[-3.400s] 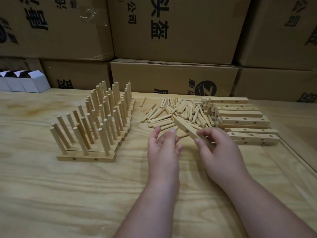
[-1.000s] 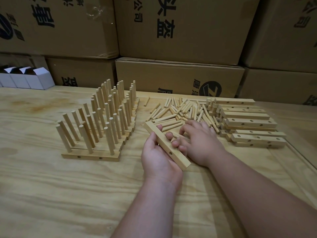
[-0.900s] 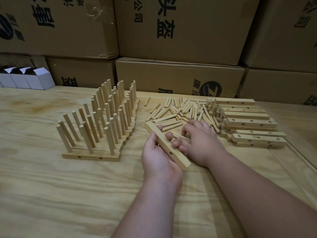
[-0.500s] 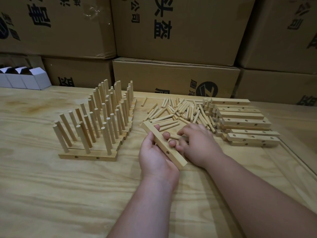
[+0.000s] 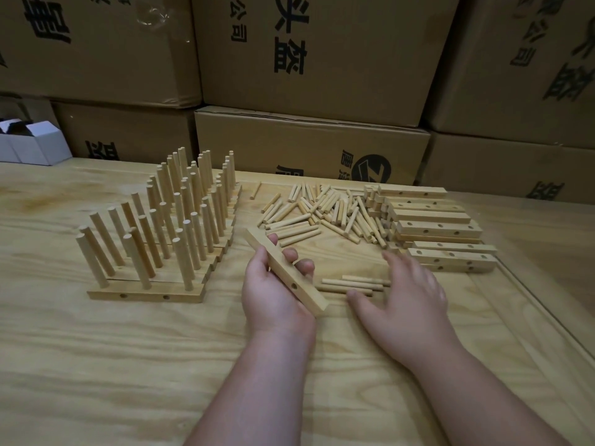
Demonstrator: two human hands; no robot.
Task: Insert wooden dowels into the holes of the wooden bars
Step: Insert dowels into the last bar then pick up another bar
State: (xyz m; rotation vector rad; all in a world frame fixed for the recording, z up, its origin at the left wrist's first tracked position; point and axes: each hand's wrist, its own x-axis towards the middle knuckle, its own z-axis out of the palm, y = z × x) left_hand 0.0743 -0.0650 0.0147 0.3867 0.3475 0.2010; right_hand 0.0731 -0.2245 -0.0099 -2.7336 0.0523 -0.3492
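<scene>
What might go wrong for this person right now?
The left hand grips a wooden bar tilted off the table, so pushing a dowel into it could make it slip. The open right hand sweeping over three loose dowels might roll them away. An elbow could topple the finished pegged bars.

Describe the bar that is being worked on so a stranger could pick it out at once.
On the plywood table, between the finished rows of upright dowels and the loose dowel pile, find the left hand. The bar it grips is the only one lifted and angled.
</scene>
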